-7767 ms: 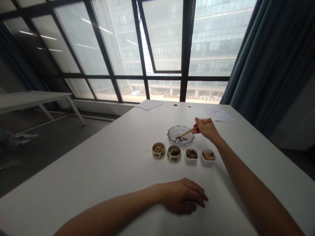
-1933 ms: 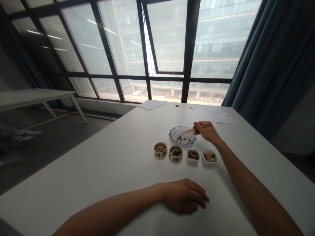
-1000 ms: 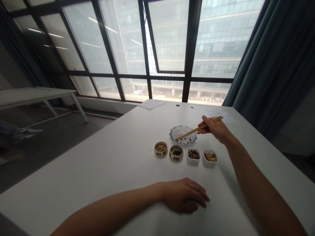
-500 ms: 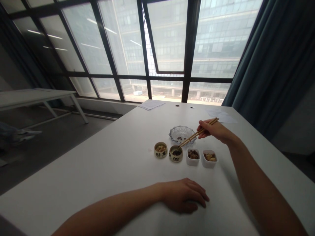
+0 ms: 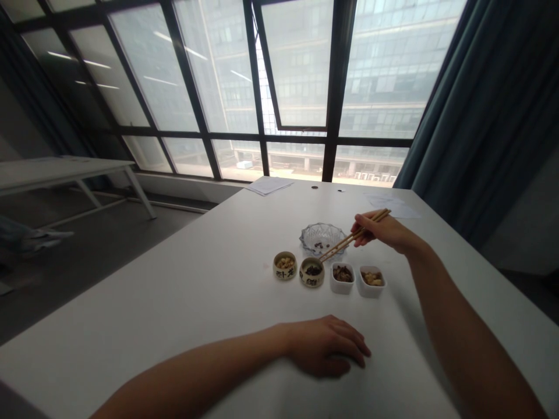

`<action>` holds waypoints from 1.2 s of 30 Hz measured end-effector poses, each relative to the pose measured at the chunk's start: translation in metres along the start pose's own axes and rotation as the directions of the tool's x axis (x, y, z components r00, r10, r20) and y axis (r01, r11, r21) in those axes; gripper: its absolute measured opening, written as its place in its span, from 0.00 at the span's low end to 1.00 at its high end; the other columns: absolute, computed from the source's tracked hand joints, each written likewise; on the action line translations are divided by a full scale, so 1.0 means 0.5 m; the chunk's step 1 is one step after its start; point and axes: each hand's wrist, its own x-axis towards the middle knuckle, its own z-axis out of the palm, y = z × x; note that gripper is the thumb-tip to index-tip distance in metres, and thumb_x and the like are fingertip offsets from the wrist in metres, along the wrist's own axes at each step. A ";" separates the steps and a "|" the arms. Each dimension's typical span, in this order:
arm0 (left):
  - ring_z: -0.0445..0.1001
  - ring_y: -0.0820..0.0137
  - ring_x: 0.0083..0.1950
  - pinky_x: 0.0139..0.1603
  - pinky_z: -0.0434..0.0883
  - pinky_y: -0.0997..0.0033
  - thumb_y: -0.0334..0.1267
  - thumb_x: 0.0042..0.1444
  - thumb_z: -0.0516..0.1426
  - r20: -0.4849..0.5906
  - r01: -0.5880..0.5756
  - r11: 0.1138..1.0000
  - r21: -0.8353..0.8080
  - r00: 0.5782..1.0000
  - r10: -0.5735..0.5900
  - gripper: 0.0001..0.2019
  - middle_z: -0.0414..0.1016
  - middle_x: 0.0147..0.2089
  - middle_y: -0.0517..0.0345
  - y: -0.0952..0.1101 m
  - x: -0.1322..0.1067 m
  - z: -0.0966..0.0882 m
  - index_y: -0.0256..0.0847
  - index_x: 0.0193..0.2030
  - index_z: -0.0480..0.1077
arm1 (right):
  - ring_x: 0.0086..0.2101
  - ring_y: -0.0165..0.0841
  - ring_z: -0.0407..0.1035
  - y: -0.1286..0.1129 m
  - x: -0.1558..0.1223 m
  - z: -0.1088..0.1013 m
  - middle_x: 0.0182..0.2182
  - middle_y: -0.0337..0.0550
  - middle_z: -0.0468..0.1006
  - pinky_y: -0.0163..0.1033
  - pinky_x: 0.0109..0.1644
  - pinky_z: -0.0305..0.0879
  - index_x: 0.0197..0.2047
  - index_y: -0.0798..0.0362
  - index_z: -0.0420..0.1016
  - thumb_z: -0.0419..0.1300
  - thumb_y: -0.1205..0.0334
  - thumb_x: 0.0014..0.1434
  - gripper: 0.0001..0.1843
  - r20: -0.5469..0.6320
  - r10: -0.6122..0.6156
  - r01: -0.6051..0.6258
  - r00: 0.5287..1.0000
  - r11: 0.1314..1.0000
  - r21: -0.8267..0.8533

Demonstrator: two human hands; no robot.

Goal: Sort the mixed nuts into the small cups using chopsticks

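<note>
My right hand (image 5: 371,228) grips a pair of wooden chopsticks (image 5: 349,238), their tips down at the rim of a small round pot (image 5: 311,281) with dark pieces inside. Whether the tips pinch a piece is too small to tell. Just behind that pot is a clear glass bowl (image 5: 308,237) with a few dark bits in it. To the left sits a matching round pot (image 5: 285,274) of pale brown pieces. On the right are two white square cups, one with dark strips (image 5: 343,273), one with yellowish pieces (image 5: 372,278). My left hand (image 5: 327,349) lies flat on the table, fingers spread.
The white table (image 5: 196,291) runs toward the window. Papers lie at its far left (image 5: 269,185) and far right (image 5: 393,206). A second table (image 5: 65,169) stands to the left, and a dark blue curtain (image 5: 480,128) hangs on the right.
My right hand and the chopsticks have shifted slightly to the right, and the tips have drawn back a little toward the pot's rim. My left hand stays in place.
</note>
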 end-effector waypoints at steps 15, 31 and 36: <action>0.72 0.60 0.69 0.75 0.63 0.64 0.37 0.62 0.55 -0.005 0.004 1.000 -0.004 1.000 -0.004 0.16 0.78 0.63 0.46 0.007 0.001 -0.003 0.37 0.55 0.76 | 0.21 0.37 0.80 0.045 0.045 -0.010 0.22 0.49 0.82 0.34 0.24 0.79 0.28 0.59 0.80 0.71 0.46 0.62 0.23 -0.319 -0.094 0.071 0.943 0.994 -0.083; 0.71 0.61 0.70 0.75 0.63 0.64 0.38 0.62 0.55 0.009 0.032 0.999 -0.023 0.999 -0.032 0.16 0.78 0.64 0.47 0.006 0.003 -0.001 0.39 0.54 0.76 | 0.20 0.37 0.79 0.121 0.083 -0.001 0.23 0.49 0.82 0.35 0.24 0.79 0.27 0.59 0.81 0.75 0.43 0.54 0.25 -0.246 -0.089 0.073 0.965 0.995 -0.072; 0.72 0.60 0.70 0.75 0.64 0.63 0.37 0.62 0.55 0.003 -0.003 1.000 -0.005 1.000 0.003 0.17 0.78 0.64 0.45 0.003 0.004 0.000 0.36 0.55 0.76 | 0.20 0.37 0.79 0.123 0.084 0.003 0.22 0.48 0.82 0.34 0.23 0.78 0.27 0.59 0.80 0.75 0.44 0.54 0.24 -0.251 -0.082 0.068 0.965 0.996 -0.066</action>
